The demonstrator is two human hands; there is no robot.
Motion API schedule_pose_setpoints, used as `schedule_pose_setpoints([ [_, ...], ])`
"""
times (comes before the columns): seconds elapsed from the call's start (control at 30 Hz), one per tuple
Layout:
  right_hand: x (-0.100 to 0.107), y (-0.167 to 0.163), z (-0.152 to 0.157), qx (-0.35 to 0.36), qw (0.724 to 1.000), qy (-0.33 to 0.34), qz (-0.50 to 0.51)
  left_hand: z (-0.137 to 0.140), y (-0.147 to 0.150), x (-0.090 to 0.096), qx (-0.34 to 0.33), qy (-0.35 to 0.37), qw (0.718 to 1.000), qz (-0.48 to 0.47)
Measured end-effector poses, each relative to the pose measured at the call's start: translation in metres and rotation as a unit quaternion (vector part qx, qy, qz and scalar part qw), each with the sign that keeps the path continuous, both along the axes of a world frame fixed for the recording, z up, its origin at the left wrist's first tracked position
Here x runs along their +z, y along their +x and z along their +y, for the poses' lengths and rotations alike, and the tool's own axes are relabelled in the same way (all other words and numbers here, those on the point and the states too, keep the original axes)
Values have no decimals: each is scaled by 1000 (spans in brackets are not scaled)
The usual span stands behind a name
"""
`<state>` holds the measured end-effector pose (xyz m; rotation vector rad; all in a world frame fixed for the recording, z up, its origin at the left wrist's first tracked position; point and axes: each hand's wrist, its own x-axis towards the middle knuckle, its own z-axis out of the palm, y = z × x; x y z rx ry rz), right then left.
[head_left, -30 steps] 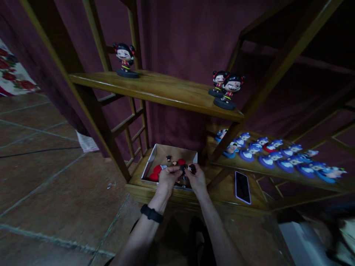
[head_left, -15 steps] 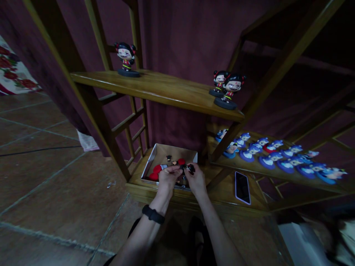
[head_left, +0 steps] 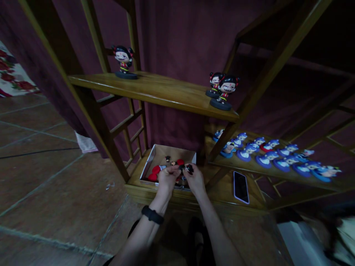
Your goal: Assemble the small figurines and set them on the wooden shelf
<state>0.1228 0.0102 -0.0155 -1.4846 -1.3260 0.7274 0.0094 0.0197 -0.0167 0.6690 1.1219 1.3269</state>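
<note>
Over the front of an open cardboard box [head_left: 146, 166], my two hands meet around a small dark figurine [head_left: 188, 169] with a black head. My right hand [head_left: 196, 181] has its fingers closed around the head end. Against the figurine's left side, my left hand [head_left: 168, 180] pinches a dark part of it, perhaps the base; fingers cover most of that spot. Inside the box lie red pieces [head_left: 154, 173], a small black piece [head_left: 167, 159] and other little figurine parts partly hidden by my hands.
Above the box, a wooden shelf [head_left: 155, 90] bears a black-haired figurine [head_left: 124, 61] at left and two similar ones [head_left: 226, 92] at right. A phone [head_left: 240, 187] lies right of the box. Several blue figurines [head_left: 267, 159] stand on the right-hand shelf.
The whole view has shifted slightly, so things appear a little further left. Both hands keep their hold on the figurine, with hardly any visible movement.
</note>
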Motion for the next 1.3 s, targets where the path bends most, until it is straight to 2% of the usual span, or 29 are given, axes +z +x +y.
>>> schedule_pose_setpoints([
  [0.1,-2,3,2,24,1000,-14,13,-2,-5,9,-20,-64,996,-55],
  [0.2,-3,5,4,34,999,-31,18,-2,-8,13,-27,-92,992,-83],
  [0.43,-4,5,7,14,998,-40,45,0,-5,8,-21,-60,995,-81],
  [0.63,-5,3,9,8,995,-43,86,-1,0,2,9,-7,999,-32],
  [1.0,-4,1,8,-28,989,-47,137,-2,11,-4,46,30,997,55],
  [1.17,-10,6,10,-26,994,-51,96,0,10,-3,20,16,999,24],
  [1.3,-12,5,11,2,995,-37,93,2,7,-1,3,-3,1000,-4],
])
